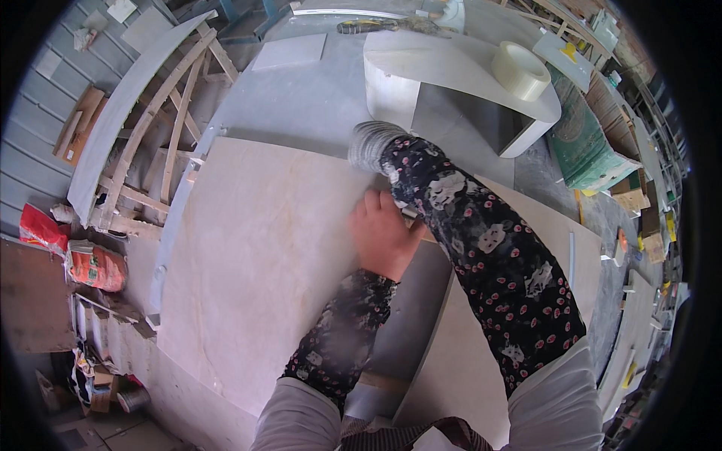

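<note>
A large pale slab with faint beige veins (241,255) lies on the bench before me. My left hand (385,234), bare, is at its right side, fingers bent and thumb apart. Something small shows by the thumb, too hidden to name. Just beyond it is my right hand (370,146) in a light grey glove, curled down at the slab's far right corner; the sleeve and glove cover whatever it grips. My right forearm crosses over a second pale slab (474,361). A grey surface (417,308) shows in the gap between the slabs.
A curved white hollow piece (395,79) stands beyond my hands, with a tape roll (520,71) on top. Farther back are a small pale tile (289,52) and a yellow-black tool (367,26). A wooden frame (177,128) stands left; a green box (587,143) is right.
</note>
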The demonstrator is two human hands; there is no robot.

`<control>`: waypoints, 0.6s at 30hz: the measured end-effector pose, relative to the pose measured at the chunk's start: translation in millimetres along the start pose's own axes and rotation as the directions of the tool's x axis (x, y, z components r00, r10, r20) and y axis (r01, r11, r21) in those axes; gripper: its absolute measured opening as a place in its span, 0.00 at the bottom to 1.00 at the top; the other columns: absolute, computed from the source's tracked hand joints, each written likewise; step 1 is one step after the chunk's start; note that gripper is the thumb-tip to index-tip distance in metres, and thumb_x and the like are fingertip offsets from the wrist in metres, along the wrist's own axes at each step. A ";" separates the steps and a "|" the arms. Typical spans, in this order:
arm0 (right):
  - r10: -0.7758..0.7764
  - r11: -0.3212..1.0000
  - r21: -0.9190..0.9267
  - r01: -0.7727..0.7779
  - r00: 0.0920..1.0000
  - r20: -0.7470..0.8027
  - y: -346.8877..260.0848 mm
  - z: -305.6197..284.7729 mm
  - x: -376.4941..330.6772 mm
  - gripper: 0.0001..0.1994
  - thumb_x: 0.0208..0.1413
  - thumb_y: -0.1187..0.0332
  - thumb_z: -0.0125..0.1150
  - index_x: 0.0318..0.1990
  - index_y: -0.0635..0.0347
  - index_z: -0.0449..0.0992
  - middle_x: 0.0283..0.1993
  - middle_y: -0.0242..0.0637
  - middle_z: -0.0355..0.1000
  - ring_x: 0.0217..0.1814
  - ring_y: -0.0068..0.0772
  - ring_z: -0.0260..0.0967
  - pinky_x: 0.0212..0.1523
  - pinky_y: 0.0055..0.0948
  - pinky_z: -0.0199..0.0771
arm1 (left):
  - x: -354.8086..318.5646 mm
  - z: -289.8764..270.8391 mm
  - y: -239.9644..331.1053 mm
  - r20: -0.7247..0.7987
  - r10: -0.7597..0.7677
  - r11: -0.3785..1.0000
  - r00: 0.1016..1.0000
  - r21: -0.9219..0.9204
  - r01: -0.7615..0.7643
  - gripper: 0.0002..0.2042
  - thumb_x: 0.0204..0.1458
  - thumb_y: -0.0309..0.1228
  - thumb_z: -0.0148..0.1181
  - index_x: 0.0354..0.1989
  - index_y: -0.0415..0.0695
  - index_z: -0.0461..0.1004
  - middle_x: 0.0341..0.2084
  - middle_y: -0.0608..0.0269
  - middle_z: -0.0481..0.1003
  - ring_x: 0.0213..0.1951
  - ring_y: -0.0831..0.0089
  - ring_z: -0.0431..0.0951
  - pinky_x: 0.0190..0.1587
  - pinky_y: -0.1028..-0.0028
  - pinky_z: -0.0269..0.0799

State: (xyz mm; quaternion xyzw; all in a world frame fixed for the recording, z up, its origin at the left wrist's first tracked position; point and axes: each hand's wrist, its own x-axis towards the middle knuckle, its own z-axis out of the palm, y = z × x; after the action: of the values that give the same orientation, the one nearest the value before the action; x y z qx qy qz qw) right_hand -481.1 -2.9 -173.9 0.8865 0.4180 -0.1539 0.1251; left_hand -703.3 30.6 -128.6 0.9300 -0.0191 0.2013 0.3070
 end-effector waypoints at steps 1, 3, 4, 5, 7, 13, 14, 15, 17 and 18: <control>-0.068 0.997 -0.038 0.069 0.997 0.024 6.0 5.5 -5.2 0.09 0.49 0.70 0.60 0.34 0.54 0.86 0.33 0.40 0.81 0.32 0.40 0.77 0.37 0.36 0.79 | -0.5 -0.2 -0.3 -0.005 -0.001 1.000 1.000 0.001 0.001 0.24 0.41 0.43 0.72 0.40 0.42 0.69 0.39 0.54 0.69 0.44 0.52 0.71 0.46 0.56 0.65; -0.135 0.985 -0.100 0.140 0.989 0.057 15.6 10.4 -20.0 0.08 0.47 0.70 0.60 0.31 0.55 0.86 0.31 0.40 0.80 0.31 0.39 0.76 0.36 0.36 0.78 | 0.0 0.7 -0.5 0.039 -0.043 0.999 0.998 -0.017 0.043 0.22 0.42 0.43 0.72 0.40 0.45 0.72 0.41 0.56 0.71 0.46 0.54 0.71 0.48 0.56 0.64; -0.134 0.982 -0.128 0.141 0.989 0.063 20.8 13.3 -35.0 0.07 0.47 0.69 0.61 0.30 0.55 0.86 0.30 0.41 0.79 0.30 0.39 0.76 0.35 0.36 0.78 | 0.6 1.3 -0.5 0.051 -0.057 0.998 0.997 -0.037 0.059 0.20 0.43 0.43 0.72 0.41 0.47 0.74 0.43 0.57 0.71 0.48 0.55 0.71 0.49 0.57 0.63; -0.133 0.978 -0.154 0.142 0.989 0.070 26.1 16.3 -53.3 0.07 0.46 0.68 0.61 0.29 0.55 0.85 0.29 0.42 0.78 0.29 0.39 0.76 0.35 0.35 0.78 | 0.9 1.7 -0.4 0.054 -0.061 0.998 0.997 -0.026 0.062 0.20 0.43 0.43 0.72 0.40 0.47 0.74 0.42 0.58 0.71 0.48 0.55 0.72 0.49 0.56 0.63; -0.145 0.979 -0.142 0.149 0.989 0.037 33.0 16.8 -80.0 0.07 0.46 0.67 0.61 0.28 0.56 0.84 0.28 0.44 0.77 0.28 0.40 0.75 0.34 0.35 0.77 | 1.3 2.0 -0.1 0.051 -0.068 0.997 0.996 -0.031 0.070 0.20 0.43 0.43 0.72 0.40 0.48 0.73 0.42 0.59 0.71 0.47 0.56 0.72 0.49 0.56 0.64; 0.261 0.928 0.311 -0.208 0.955 -0.139 18.6 -16.5 -160.0 0.09 0.53 0.66 0.60 0.33 0.60 0.83 0.29 0.47 0.77 0.28 0.45 0.73 0.35 0.39 0.75 | 1.6 -0.1 1.0 0.075 -0.080 0.996 0.994 -0.037 0.083 0.21 0.43 0.43 0.73 0.41 0.47 0.73 0.43 0.58 0.72 0.48 0.55 0.72 0.51 0.55 0.64; 0.375 0.912 0.274 -0.304 0.890 -0.261 9.0 -27.8 -172.7 0.10 0.56 0.65 0.59 0.36 0.60 0.83 0.30 0.47 0.77 0.29 0.44 0.73 0.35 0.39 0.74 | 0.3 -0.6 1.7 0.076 -0.084 0.996 0.994 -0.023 0.086 0.22 0.43 0.43 0.73 0.42 0.46 0.73 0.43 0.57 0.72 0.49 0.55 0.72 0.51 0.55 0.64; 0.164 0.879 0.477 0.030 0.919 -0.359 33.8 -53.3 -204.7 0.11 0.57 0.63 0.59 0.37 0.59 0.83 0.30 0.46 0.77 0.29 0.43 0.72 0.36 0.39 0.74 | 0.1 -0.9 2.1 0.075 -0.085 0.996 0.994 -0.011 0.086 0.23 0.43 0.43 0.73 0.43 0.46 0.73 0.44 0.57 0.72 0.49 0.54 0.72 0.51 0.55 0.65; 0.194 0.856 0.516 -0.040 0.949 -0.248 33.9 -78.5 -247.0 0.12 0.56 0.63 0.60 0.38 0.64 0.80 0.32 0.48 0.77 0.35 0.45 0.75 0.39 0.42 0.76 | 0.7 -1.6 2.3 0.065 -0.070 0.998 0.995 -0.002 0.070 0.25 0.43 0.44 0.73 0.46 0.45 0.72 0.44 0.56 0.72 0.49 0.54 0.72 0.51 0.55 0.65; 0.219 0.848 0.525 -0.072 0.950 -0.224 24.9 -80.7 -260.5 0.12 0.57 0.63 0.60 0.38 0.65 0.79 0.32 0.48 0.77 0.36 0.47 0.76 0.39 0.43 0.76 | 0.8 -2.0 2.5 0.060 -0.057 0.998 0.997 -0.005 0.058 0.26 0.43 0.44 0.73 0.48 0.45 0.72 0.45 0.56 0.72 0.49 0.53 0.72 0.51 0.55 0.65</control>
State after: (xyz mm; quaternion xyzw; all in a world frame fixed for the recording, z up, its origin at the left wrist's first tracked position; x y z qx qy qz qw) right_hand -605.2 -173.0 1.1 0.9298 0.3063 -0.1242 -0.1619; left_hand -703.7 29.8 -125.4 0.9347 -0.0022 0.1644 0.3152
